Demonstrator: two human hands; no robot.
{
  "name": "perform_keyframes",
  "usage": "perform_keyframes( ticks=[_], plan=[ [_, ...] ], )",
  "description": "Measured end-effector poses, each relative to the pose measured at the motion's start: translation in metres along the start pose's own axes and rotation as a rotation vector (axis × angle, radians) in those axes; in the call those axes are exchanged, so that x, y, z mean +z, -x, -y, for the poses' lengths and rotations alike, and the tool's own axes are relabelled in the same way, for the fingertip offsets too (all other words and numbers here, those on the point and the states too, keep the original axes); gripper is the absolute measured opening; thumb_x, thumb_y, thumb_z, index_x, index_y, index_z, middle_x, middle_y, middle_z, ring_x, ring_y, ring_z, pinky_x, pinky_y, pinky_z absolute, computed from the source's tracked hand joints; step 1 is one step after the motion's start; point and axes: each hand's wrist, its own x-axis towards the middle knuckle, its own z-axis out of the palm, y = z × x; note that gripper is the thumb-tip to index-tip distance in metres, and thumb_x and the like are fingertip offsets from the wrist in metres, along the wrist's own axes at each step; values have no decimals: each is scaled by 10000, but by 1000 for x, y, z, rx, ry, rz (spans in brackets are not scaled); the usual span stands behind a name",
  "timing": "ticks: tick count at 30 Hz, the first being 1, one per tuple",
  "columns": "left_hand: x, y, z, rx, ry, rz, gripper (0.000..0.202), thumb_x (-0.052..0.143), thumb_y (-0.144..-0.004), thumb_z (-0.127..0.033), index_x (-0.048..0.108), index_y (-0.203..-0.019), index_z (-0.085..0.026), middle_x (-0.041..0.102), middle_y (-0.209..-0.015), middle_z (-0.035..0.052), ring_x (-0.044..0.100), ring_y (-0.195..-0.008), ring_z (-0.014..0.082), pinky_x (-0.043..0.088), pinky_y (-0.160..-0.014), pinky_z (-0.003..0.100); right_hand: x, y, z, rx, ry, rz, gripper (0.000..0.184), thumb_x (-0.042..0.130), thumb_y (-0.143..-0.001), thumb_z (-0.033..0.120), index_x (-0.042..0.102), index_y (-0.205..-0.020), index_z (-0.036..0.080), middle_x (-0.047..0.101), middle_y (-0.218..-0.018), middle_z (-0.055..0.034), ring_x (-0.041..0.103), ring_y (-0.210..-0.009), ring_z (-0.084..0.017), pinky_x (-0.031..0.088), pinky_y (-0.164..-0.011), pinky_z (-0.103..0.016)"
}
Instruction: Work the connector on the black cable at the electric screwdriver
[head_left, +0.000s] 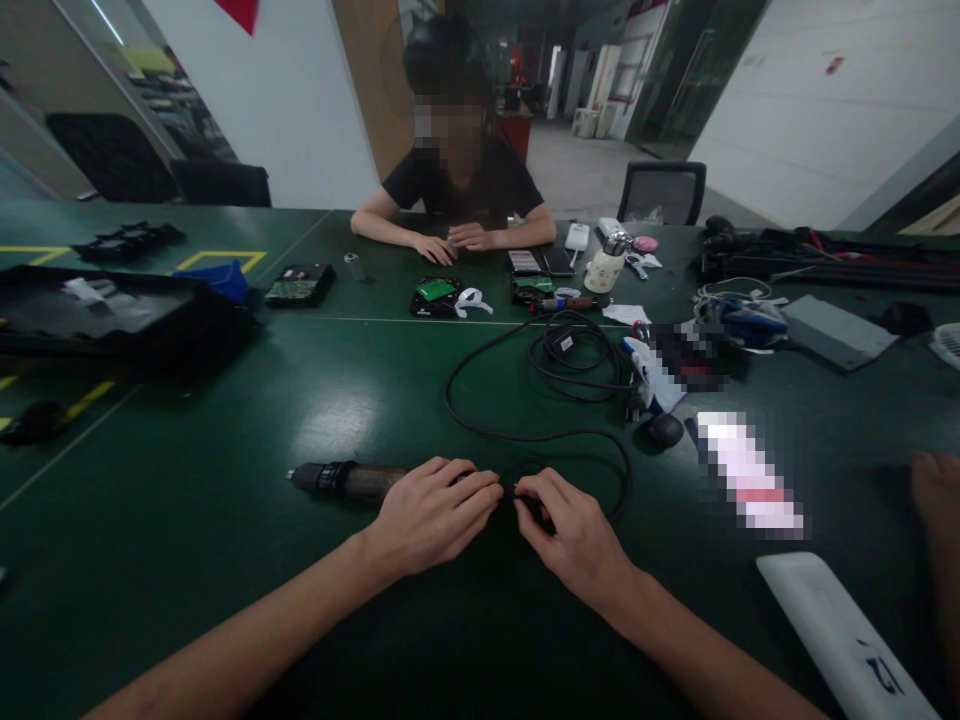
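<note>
An electric screwdriver (367, 482) lies on the green table, its bit end pointing left. My left hand (431, 510) is closed over its rear part and hides much of the body. Just right of it, my right hand (566, 520) pinches the end of a black cable (540, 437) at the tool's tail. The fingers cover the joint, so I cannot tell whether the cable is plugged in. From there the cable loops away to a coil farther back.
Across the green table (225, 580), a person (457, 190) sits with hands near circuit-board units (435, 292). A black tray (97, 310) stands left. To the right are a phone with a lit screen (750, 470), a white elongated object (847, 630) and someone's arm (937, 510).
</note>
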Motion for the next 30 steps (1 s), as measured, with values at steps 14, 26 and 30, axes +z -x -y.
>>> perform_keyframes(
  ticks=[14, 26, 30],
  plan=[
    [-1, -1, -1, -52, 3, 3, 196, 575, -1035, -308, 671, -1170, -202, 741, -1156, 38, 690, -1002, 188, 501, -846, 336, 2, 0, -1, -2, -8, -11, 133, 557, -1000, 166, 619, -1095, 235, 660, -1011, -49, 676, -822, -181, 583, -686, -289],
    [0, -1, -1, -51, -18, 17, 192, 580, -1036, -337, 672, -1152, -214, 734, -1184, 24, 682, -1005, 198, 487, -839, 355, 0, 0, 1, 11, -11, -1, 131, 553, -1004, 164, 625, -1091, 232, 653, -1018, -51, 671, -822, -182, 581, -690, -293],
    [-2, -1, -2, -29, 27, 21, 252, 575, -1021, -337, 662, -1222, -212, 721, -1242, 42, 669, -1063, 216, 489, -853, 364, 0, 0, 1, 20, -7, 4, 130, 551, -1009, 159, 621, -1094, 229, 653, -1019, -50, 670, -817, -180, 571, -686, -291]
  ],
)
